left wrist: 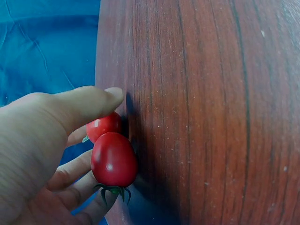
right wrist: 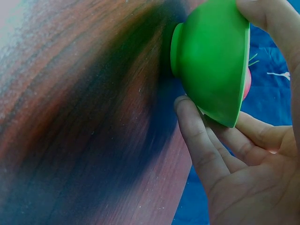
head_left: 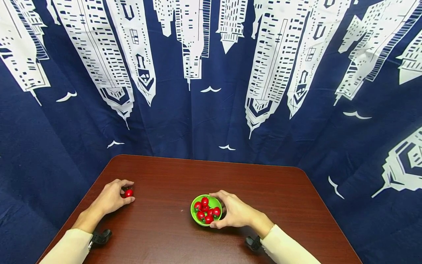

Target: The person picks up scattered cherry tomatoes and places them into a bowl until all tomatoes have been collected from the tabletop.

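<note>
On the left part of the table, my left hand curls its thumb and fingers around small red cherry tomatoes. The left wrist view shows two of them: a nearer cherry tomato with a green stem cap, and another behind it by the thumb. Near the middle, my right hand grips a small green bowl from its right side, thumb at the rim and fingers round the wall. Several cherry tomatoes lie in the bowl. Seen from the right wrist, the bowl's foot is close to the tabletop.
The dark reddish-brown wooden table has rounded far corners. A navy cloth printed with white buildings and birds hangs behind and beside it. Dark straps sit on both wrists below the cream sleeves.
</note>
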`<state>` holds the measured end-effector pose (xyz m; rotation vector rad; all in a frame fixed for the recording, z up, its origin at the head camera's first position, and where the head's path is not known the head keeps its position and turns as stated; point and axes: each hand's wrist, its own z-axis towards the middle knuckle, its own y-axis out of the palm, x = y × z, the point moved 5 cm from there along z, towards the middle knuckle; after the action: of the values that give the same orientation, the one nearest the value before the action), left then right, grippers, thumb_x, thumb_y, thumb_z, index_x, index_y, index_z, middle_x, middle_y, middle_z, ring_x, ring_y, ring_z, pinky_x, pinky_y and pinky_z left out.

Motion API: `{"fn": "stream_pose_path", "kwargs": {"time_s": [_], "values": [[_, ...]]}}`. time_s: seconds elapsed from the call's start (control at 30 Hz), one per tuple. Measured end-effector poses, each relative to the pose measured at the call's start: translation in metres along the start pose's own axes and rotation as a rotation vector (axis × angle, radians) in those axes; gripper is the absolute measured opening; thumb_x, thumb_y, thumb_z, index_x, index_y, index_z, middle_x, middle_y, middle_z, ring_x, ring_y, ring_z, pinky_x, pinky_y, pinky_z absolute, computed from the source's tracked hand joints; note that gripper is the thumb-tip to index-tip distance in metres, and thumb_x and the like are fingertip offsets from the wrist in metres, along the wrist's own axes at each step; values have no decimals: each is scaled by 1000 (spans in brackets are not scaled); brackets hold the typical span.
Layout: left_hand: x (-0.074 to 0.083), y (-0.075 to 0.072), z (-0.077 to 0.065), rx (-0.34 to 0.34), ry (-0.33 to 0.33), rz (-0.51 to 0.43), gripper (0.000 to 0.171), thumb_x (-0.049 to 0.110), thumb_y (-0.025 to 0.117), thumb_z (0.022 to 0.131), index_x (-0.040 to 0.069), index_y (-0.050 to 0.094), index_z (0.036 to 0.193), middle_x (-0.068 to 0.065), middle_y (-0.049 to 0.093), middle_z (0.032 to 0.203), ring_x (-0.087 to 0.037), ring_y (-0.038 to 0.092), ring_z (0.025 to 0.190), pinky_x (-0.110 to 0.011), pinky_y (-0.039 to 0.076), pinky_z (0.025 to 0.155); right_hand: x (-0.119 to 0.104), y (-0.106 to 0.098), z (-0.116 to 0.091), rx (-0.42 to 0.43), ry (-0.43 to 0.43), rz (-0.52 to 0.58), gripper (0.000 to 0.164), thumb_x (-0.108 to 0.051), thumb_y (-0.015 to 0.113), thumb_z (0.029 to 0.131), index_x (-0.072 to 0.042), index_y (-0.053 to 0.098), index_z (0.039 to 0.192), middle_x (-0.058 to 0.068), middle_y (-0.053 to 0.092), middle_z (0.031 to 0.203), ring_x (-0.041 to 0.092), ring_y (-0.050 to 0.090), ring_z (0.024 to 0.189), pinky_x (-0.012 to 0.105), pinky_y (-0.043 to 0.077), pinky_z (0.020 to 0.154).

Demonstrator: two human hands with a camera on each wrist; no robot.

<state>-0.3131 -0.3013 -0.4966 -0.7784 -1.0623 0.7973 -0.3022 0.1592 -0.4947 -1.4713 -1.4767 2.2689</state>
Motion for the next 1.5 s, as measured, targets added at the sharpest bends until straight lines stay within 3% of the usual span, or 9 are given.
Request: {"fn": "stream_pose_path", "kwargs": {"time_s": [0.43,0.97,1.2,1.5], "values": [[0,0,2,6,-5,-27,41,9,104,82,4,85,118,-6,76,97,-11,67,81,-29,56,73,0,0,0,4,-2,-1,95,-34,105,84,-1,60,160,9,72,141,3,77,111,17,66,92],[3,0,5,15,11,-32,33,8,103,84,3,85,111,-5,77,94,-13,72,80,-27,59,71,0,0,-1,-10,12,6,96,-35,106,85,-1,58,161,8,71,141,4,77,114,16,65,94],[12,-1,8,32,13,-33,35,12,103,85,2,85,114,-6,77,94,-13,71,79,-27,58,71,1,0,-2,-6,12,-2,96,-35,106,84,-2,59,161,8,72,142,2,76,110,17,66,93],[35,0,13,48,27,-74,38,15,105,86,1,85,114,-4,78,95,-10,71,79,-24,60,71,1,0,-2,-14,17,1,97,-36,106,84,-1,58,162,8,71,142,-1,77,106,16,66,93]]}}
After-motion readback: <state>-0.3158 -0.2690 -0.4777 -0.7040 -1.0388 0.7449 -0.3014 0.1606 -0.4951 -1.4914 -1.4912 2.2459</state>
